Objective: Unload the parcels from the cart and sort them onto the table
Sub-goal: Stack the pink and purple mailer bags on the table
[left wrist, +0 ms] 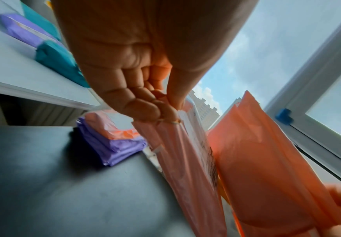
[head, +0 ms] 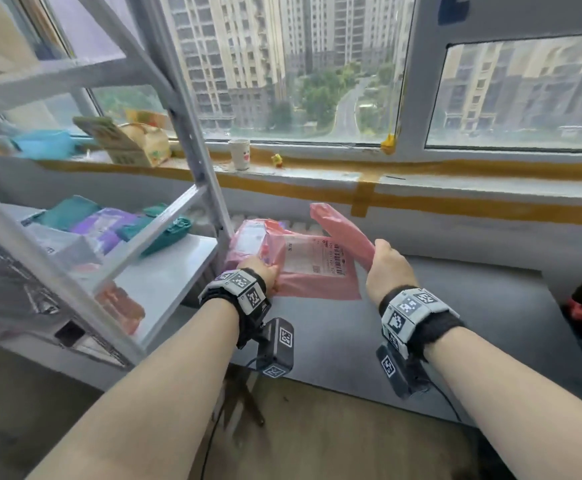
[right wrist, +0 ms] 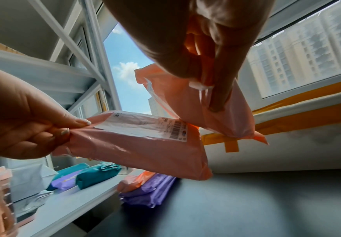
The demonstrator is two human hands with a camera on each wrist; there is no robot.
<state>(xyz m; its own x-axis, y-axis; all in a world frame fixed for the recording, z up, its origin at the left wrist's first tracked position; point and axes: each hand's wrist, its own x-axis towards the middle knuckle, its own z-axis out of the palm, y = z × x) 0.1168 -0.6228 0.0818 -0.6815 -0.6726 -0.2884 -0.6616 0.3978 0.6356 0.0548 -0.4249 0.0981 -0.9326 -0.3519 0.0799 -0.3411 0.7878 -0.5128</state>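
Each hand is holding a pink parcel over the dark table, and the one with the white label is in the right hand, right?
Not quite. The labelled pink parcel is pinched by the left hand, as the right wrist view shows. The right hand holds the other pink parcel, over the dark table.

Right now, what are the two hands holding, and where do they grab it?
Left hand pinches the labelled pink parcel at its edge. Right hand grips a second pink parcel by its lower end.
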